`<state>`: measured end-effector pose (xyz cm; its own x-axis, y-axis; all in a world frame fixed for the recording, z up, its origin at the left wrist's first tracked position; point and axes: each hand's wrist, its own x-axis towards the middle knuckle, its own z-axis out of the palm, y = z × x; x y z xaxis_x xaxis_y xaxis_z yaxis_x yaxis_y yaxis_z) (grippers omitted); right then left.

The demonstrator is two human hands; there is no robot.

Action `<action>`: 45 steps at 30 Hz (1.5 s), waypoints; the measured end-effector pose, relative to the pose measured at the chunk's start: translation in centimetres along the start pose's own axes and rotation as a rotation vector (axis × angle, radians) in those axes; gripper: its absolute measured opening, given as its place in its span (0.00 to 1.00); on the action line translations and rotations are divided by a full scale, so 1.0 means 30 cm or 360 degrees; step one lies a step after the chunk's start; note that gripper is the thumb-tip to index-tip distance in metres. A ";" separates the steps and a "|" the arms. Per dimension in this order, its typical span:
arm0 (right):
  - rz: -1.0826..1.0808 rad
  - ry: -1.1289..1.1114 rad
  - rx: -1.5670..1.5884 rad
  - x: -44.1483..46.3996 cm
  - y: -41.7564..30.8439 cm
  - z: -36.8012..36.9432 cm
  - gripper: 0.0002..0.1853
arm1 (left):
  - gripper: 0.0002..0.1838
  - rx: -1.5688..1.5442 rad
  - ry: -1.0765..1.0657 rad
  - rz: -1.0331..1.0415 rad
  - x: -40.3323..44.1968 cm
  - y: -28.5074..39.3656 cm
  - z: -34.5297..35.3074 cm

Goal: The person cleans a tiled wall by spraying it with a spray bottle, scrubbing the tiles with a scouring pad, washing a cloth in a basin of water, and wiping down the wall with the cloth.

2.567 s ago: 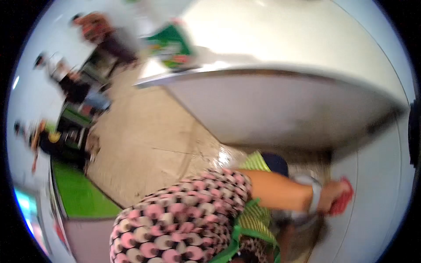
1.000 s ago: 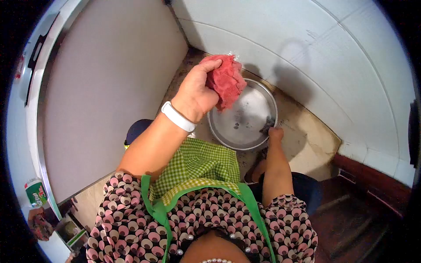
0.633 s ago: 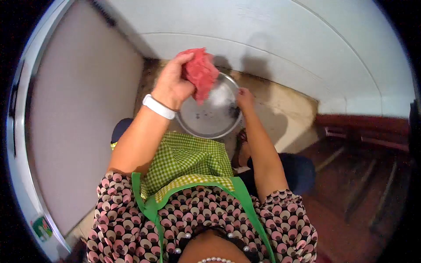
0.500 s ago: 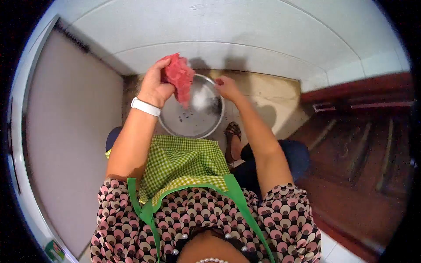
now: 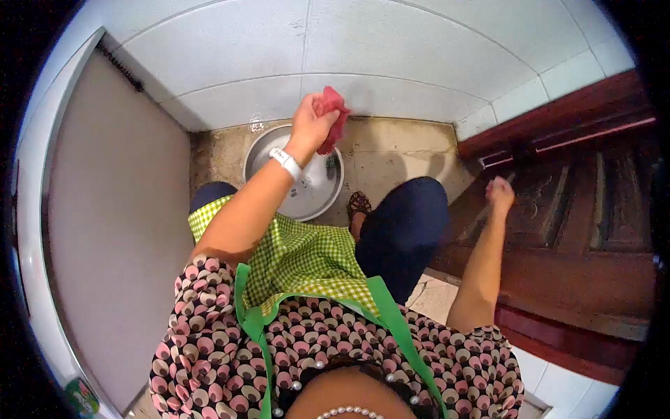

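My left hand (image 5: 312,131), a white band on its wrist, is closed around a crumpled pinkish-red cloth (image 5: 336,120); whether it is fabric or thin plastic is hard to tell. It is above the far right part of a round metal basin (image 5: 328,202) on the floor. Small dark bits and a darker patch show inside the basin, partly hidden by my forearm. My right hand (image 5: 500,195) is out to the right, over the dark wooden door (image 5: 551,230). Its fingers are curled closed, and anything inside them is hidden; contact with the door cannot be made out.
A pale tiled wall (image 5: 391,49) rises behind the basin. On the left stands a flat grey panel (image 5: 112,223) with a light frame. My bent knee (image 5: 412,216) and sandalled foot (image 5: 359,203) are right of the basin on the stained floor (image 5: 391,150).
My right hand has moved from the basin's rim far to the right, in front of the wooden door. My left hand has shifted right with the red cloth. The view has shifted slightly.
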<state>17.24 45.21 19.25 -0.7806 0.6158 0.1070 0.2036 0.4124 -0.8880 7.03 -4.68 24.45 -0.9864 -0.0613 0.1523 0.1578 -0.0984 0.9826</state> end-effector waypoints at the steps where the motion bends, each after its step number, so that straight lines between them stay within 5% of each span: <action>1: 0.0070 0.0096 0.0040 -0.064 0.080 -0.034 0.07 | 0.15 -0.0020 -0.0031 -0.0009 -0.010 -0.007 0.006; 3: 0.0173 0.0310 -0.0206 -0.163 0.327 -0.020 0.08 | 0.17 0.0167 -0.0145 -0.0170 -0.037 -0.025 -0.041; 5: 0.0560 0.0018 -0.1281 -0.312 0.181 0.031 0.11 | 0.17 -0.0059 -0.0008 -0.0552 -0.033 -0.047 -0.089; 7: 0.0206 -0.0302 -0.1666 -0.406 0.284 0.015 0.12 | 0.17 -0.0537 -0.0218 -0.0992 0.012 -0.104 -0.184; 9: 0.0287 -0.0294 -0.1582 -0.493 0.192 0.055 0.12 | 0.16 -0.0895 -0.0005 -0.1164 0.012 -0.102 -0.216; 11: 0.0308 -0.0283 -0.1619 -0.533 0.172 0.041 0.12 | 0.14 -0.1111 -0.0181 -0.1035 0.010 -0.084 -0.243; 16: 0.0180 -0.0636 -0.1887 -0.570 0.169 -0.024 0.14 | 0.17 -0.1402 0.0026 -0.1060 0.017 -0.090 -0.300; 22: 0.0305 -0.0648 -0.2117 -0.618 0.331 -0.214 0.17 | 0.24 -0.1453 0.0365 -0.1033 0.005 0.001 -0.324; 27: 0.1038 -0.0529 -0.1998 -0.530 0.421 -0.313 0.17 | 0.23 -0.1300 0.0424 -0.1116 0.009 -0.002 -0.336; 29: 0.1320 -0.0103 -0.1570 -0.504 0.491 -0.305 0.14 | 0.23 -0.1188 0.0514 -0.1094 0.014 -0.007 -0.345; 30: 0.1325 -0.0146 -0.1560 -0.509 0.529 -0.295 0.14 | 0.22 -0.1172 0.0484 -0.1034 0.018 -0.024 -0.347; 32: 0.1465 -0.0333 -0.0520 -0.547 0.621 -0.237 0.11 | 0.22 -0.1177 0.0470 -0.1049 0.017 -0.035 -0.321; 35: 0.1515 -0.0779 -0.0136 -0.655 0.696 -0.123 0.08 | 0.21 -0.1144 0.0512 -0.1072 0.021 -0.031 -0.249; 36: 0.1820 -0.0936 -0.0291 -0.665 0.709 -0.060 0.10 | 0.21 -0.1159 0.0549 -0.1072 0.030 -0.023 -0.224; 38: 0.1386 -0.0841 -0.0136 -0.803 0.749 0.046 0.13 | 0.21 -0.1187 0.0548 -0.1085 0.024 -0.006 -0.231; 45: 0.1424 -0.0700 -0.0342 -0.957 0.736 0.132 0.12 | 0.21 -0.1030 0.0547 -0.1221 0.012 -0.011 -0.187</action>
<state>41.81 33.96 -5.20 -0.4291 0.4742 -0.7687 0.8870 0.0604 -0.4579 6.87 -10.24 23.58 -0.7822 -0.0261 -0.6225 -0.4079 -0.7338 0.5433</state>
